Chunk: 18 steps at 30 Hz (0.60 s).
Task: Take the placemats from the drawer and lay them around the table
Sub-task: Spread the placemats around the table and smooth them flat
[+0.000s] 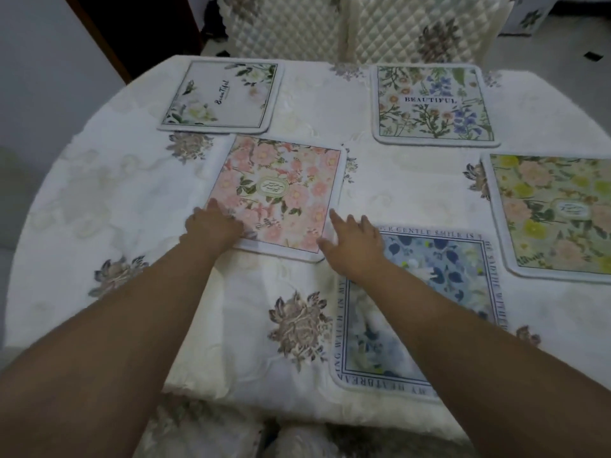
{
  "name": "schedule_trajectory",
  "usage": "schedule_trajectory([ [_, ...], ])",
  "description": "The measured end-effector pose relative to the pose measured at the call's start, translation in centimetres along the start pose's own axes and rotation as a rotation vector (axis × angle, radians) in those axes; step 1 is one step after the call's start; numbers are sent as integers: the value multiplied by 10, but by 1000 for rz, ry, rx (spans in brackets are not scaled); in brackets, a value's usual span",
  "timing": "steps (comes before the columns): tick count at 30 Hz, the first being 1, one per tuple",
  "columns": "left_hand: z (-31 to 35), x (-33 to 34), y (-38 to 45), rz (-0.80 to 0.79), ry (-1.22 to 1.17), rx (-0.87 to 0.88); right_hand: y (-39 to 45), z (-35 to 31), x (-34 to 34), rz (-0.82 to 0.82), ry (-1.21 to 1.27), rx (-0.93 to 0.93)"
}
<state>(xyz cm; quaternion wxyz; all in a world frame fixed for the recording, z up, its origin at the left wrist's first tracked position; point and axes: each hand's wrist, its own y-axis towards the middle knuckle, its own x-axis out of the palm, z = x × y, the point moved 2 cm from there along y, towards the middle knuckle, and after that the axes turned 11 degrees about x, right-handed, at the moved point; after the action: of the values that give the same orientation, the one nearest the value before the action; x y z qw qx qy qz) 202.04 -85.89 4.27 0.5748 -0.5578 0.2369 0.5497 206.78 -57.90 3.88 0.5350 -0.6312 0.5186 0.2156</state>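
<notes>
Several floral placemats lie on a round table (99, 200) covered with a cream cloth. A pink-flowered placemat (281, 190) sits in the middle, slightly turned. My left hand (211, 226) presses flat on its near left corner. My right hand (353, 246) rests with straight fingers at its near right corner. A blue placemat (446, 269) with a text border lies under my right forearm. A white-flowered placemat (221, 94) is at the far left, one printed "BEAUTIFUL" (433, 104) at the far right, and a yellow-flowered placemat (558, 213) at the right edge.
Two chairs with quilted cream covers (363, 28) stand behind the table's far side. A dark doorway (139, 24) opens at the far left. The cloth carries embroidered grey flowers (297, 328) near the front edge.
</notes>
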Motion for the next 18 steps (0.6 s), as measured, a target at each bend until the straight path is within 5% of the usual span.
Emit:
schedule_trajectory([
  [4, -13, -9, 10, 76, -13, -6, -3, -28, 20, -58, 25, 26],
  [9, -32, -11, 20, 37, -111, -63, -13, -34, 5, 45, 446, 121],
  [18, 0, -48, -103, 214, -395, 366, -94, -17, -54, 24, 502, 78],
])
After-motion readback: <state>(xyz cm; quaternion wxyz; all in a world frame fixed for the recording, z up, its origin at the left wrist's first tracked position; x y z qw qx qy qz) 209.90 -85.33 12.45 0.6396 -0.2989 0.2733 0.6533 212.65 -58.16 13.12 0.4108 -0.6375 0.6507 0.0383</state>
